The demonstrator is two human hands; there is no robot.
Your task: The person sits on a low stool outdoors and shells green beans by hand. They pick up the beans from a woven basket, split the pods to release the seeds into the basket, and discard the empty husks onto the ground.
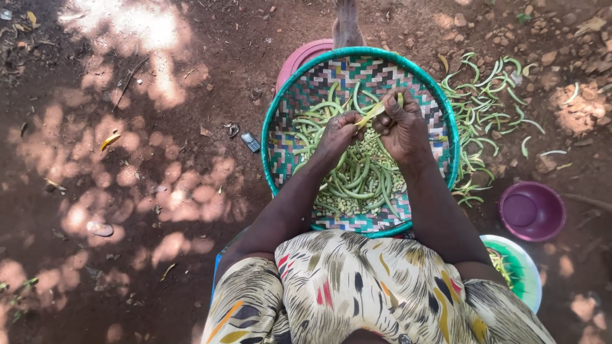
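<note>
- The left hand (pixel 338 135) and right hand (pixel 400 124) meet over a round woven tray (pixel 280 114) with a teal rim, both working one pale green bean pod (pixel 377 111).
- The pod's long axis slants from the left fingertips up and away toward the right fingers; it bridges the two hands, touching both, so neither is clearly nearer.
- The left fingers are pinched together on the pod's lower end; the right fingers are closed on its upper part, thumb against it.
- Directly beneath the fingers lie shelled beans (pixel 357 191) and more unopened green pods (pixel 357 178) inside the tray.
- Beyond the right hand, off the tray, empty pod shells (pixel 491 95) litter the red soil.
- Further right of the fingers sit a purple bowl (pixel 532 210) and a green-rimmed bowl (pixel 519 271).
- Left of the left hand, a small mobile phone (pixel 250 142) lies on the ground.
</note>
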